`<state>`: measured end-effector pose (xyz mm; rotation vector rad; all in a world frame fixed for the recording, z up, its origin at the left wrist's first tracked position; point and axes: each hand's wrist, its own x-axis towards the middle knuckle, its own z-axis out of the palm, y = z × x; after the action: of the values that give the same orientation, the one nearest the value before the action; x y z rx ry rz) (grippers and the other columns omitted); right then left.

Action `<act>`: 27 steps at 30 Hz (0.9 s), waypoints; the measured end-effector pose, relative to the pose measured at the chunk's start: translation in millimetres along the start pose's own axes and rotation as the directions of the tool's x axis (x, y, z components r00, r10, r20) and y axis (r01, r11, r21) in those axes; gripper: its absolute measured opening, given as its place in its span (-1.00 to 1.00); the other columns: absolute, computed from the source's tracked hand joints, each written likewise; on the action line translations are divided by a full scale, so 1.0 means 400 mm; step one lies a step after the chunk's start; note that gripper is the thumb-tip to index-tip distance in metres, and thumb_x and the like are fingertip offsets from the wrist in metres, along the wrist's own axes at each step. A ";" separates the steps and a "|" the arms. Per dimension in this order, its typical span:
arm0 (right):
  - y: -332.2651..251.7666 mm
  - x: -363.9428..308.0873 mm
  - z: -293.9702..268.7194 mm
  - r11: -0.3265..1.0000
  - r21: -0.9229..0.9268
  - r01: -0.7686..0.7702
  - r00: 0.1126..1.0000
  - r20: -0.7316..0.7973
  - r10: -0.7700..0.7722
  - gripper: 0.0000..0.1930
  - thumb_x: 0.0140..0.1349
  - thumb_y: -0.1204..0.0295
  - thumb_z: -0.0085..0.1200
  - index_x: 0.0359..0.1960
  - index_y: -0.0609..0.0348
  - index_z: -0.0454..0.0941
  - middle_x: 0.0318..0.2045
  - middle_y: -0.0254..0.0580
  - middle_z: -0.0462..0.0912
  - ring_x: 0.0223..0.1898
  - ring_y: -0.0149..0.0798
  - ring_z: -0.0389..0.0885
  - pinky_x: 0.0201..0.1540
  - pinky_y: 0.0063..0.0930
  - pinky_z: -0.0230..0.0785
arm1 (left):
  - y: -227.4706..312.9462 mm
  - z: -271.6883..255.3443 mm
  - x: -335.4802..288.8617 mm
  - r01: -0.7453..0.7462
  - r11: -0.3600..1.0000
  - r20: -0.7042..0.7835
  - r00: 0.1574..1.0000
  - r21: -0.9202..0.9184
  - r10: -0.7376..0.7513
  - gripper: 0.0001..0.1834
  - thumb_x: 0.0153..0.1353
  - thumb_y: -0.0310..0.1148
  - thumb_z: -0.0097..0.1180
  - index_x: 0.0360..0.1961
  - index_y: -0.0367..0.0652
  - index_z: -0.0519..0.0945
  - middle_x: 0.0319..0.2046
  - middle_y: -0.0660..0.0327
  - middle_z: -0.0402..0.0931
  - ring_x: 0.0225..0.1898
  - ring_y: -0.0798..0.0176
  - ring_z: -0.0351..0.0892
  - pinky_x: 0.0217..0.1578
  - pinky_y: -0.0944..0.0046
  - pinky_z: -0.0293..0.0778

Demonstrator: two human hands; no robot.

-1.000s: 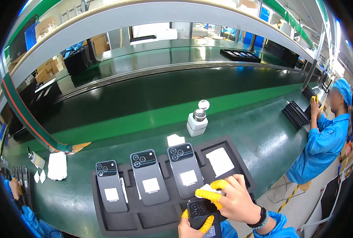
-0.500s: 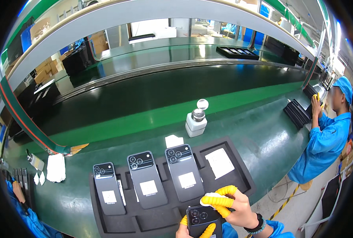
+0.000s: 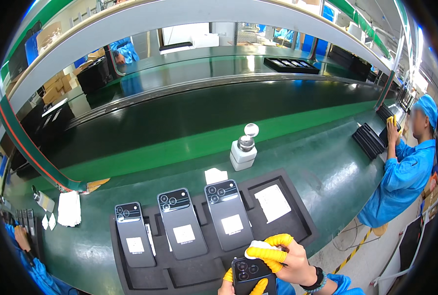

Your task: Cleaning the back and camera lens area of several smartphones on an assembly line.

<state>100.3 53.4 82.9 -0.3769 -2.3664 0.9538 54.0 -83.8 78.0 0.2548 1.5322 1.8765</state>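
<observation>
At the lower edge my left hand (image 3: 227, 284), in yellow finger covers, grips a dark smartphone (image 3: 256, 278) by its sides, its camera end pointing away from me. My right hand (image 3: 292, 261), also in yellow finger covers, pinches a folded white wipe (image 3: 255, 249) right at the phone's top edge. Beyond them lies a black foam tray (image 3: 297, 223). Three grey smartphones rest on it, camera side up, each with a white label: the left one (image 3: 136, 233), the middle one (image 3: 182, 219) and the right one (image 3: 226, 209). A white paper (image 3: 274, 202) lies in the rightmost compartment.
Behind the tray stands a white pump bottle (image 3: 243, 153). Folded white cloths (image 3: 69, 208) and another bottle (image 3: 43, 200) are at left. A co-worker in blue (image 3: 406, 167) handles black trays (image 3: 369, 141) at right; another's arm (image 3: 25, 243) shows at left. A shelf (image 3: 179, 17) spans overhead.
My right hand with the wipe has shifted slightly left along the phone's top edge. The far tray of phones has slid a little left, and a person in blue has appeared at the back left.
</observation>
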 end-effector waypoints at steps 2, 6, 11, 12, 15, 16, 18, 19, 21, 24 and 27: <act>0.001 0.000 0.000 1.000 -0.009 -0.006 1.000 0.001 0.006 -0.65 -0.11 0.64 0.22 -0.23 0.00 0.64 -0.29 -0.17 0.50 -0.34 -0.27 0.52 -0.32 -0.57 0.43 | -0.008 -0.003 0.003 -0.011 1.000 0.005 1.000 0.014 0.010 -0.38 0.00 -0.48 0.25 0.09 -0.33 0.25 -0.12 0.17 0.41 -0.12 0.36 0.40 -0.07 0.39 0.34; 0.004 -0.001 0.001 1.000 -0.003 -0.028 1.000 0.005 0.028 -0.65 -0.10 0.64 0.22 -0.22 0.00 0.64 -0.29 -0.17 0.50 -0.33 -0.27 0.52 -0.32 -0.56 0.44 | -0.013 -0.003 0.004 -0.025 1.000 0.003 1.000 0.017 0.025 -0.35 0.00 -0.47 0.25 0.11 -0.33 0.24 -0.10 0.18 0.41 -0.11 0.36 0.40 -0.06 0.39 0.34; 0.008 0.007 -0.002 1.000 -0.001 -0.008 0.999 0.049 0.008 -0.64 -0.10 0.64 0.22 -0.20 0.00 0.63 -0.29 -0.17 0.51 -0.33 -0.27 0.52 -0.32 -0.55 0.44 | -0.025 -0.010 0.008 -0.013 1.000 0.014 1.000 0.017 0.012 -0.34 0.00 -0.46 0.25 0.12 -0.33 0.22 -0.10 0.17 0.41 -0.10 0.36 0.40 -0.05 0.38 0.34; 0.007 0.008 -0.002 1.000 -0.001 -0.008 0.999 0.049 0.008 -0.64 -0.10 0.64 0.22 -0.20 0.00 0.63 -0.29 -0.17 0.51 -0.33 -0.27 0.52 -0.32 -0.55 0.44 | -0.026 -0.011 0.008 -0.007 1.000 0.020 1.000 0.022 0.006 -0.33 0.01 -0.46 0.25 0.12 -0.33 0.22 -0.09 0.17 0.41 -0.10 0.36 0.40 -0.05 0.38 0.34; 0.006 0.008 -0.002 1.000 0.001 -0.018 0.998 0.052 0.018 -0.63 -0.10 0.64 0.22 -0.19 0.00 0.62 -0.29 -0.18 0.51 -0.34 -0.26 0.52 -0.33 -0.55 0.44 | -0.023 -0.013 0.009 0.012 1.000 0.028 1.000 0.023 -0.013 -0.34 0.01 -0.46 0.25 0.12 -0.33 0.22 -0.09 0.17 0.40 -0.10 0.36 0.40 -0.05 0.38 0.34; 0.008 0.007 -0.001 1.000 0.003 -0.014 0.999 0.052 0.014 -0.63 -0.10 0.64 0.22 -0.19 -0.01 0.62 -0.29 -0.18 0.51 -0.34 -0.26 0.52 -0.33 -0.55 0.43 | -0.023 -0.013 0.010 0.012 1.000 0.029 1.000 0.023 -0.013 -0.34 0.01 -0.46 0.25 0.12 -0.33 0.22 -0.09 0.17 0.40 -0.10 0.36 0.40 -0.05 0.38 0.34; 0.007 0.007 -0.001 1.000 0.005 -0.010 0.999 0.051 0.009 -0.63 -0.10 0.63 0.22 -0.19 -0.01 0.62 -0.29 -0.18 0.51 -0.34 -0.26 0.52 -0.34 -0.55 0.43 | -0.022 -0.014 0.011 0.013 1.000 0.038 0.999 0.003 -0.013 -0.35 0.02 -0.45 0.25 0.12 -0.33 0.23 -0.09 0.18 0.40 -0.10 0.36 0.39 -0.06 0.38 0.34; 0.004 0.007 -0.003 1.000 -0.018 -0.005 0.999 0.053 0.006 -0.63 -0.10 0.62 0.22 -0.19 -0.03 0.62 -0.29 -0.18 0.51 -0.34 -0.26 0.52 -0.34 -0.55 0.43 | -0.023 -0.016 0.011 0.012 1.000 0.037 0.999 0.003 -0.012 -0.35 0.02 -0.45 0.25 0.12 -0.33 0.23 -0.09 0.18 0.40 -0.10 0.36 0.39 -0.06 0.38 0.34; 0.003 0.007 -0.005 0.999 -0.042 0.001 0.998 0.056 0.001 -0.63 -0.10 0.62 0.23 -0.19 -0.04 0.63 -0.30 -0.19 0.51 -0.35 -0.26 0.52 -0.34 -0.56 0.42 | -0.024 -0.020 0.012 -0.031 0.999 0.055 0.998 0.032 0.030 -0.37 0.04 -0.46 0.22 0.12 -0.33 0.23 -0.09 0.18 0.40 -0.08 0.37 0.39 -0.06 0.39 0.33; 0.003 0.006 -0.009 0.995 -0.083 0.062 0.997 0.052 -0.057 -0.64 -0.11 0.61 0.23 -0.21 -0.04 0.64 -0.31 -0.18 0.51 -0.36 -0.26 0.52 -0.35 -0.57 0.42 | -0.021 -0.025 0.014 -0.009 1.000 0.095 0.995 -0.017 0.011 -0.43 0.10 -0.45 0.15 0.12 -0.32 0.23 -0.08 0.18 0.40 -0.07 0.36 0.38 -0.03 0.39 0.30; 0.002 0.004 -0.007 0.997 -0.056 0.061 0.998 0.020 -0.060 -0.66 -0.11 0.62 0.23 -0.23 -0.03 0.65 -0.32 -0.18 0.51 -0.36 -0.28 0.51 -0.35 -0.58 0.42 | -0.001 -0.023 0.009 0.031 0.999 0.090 0.995 -0.011 -0.030 -0.49 0.18 -0.43 0.07 0.12 -0.32 0.23 -0.07 0.18 0.39 -0.05 0.36 0.37 -0.01 0.39 0.28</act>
<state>100.7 56.4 84.7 -0.3178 -2.4110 0.8676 46.5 -89.0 73.9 0.3044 1.4552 1.8255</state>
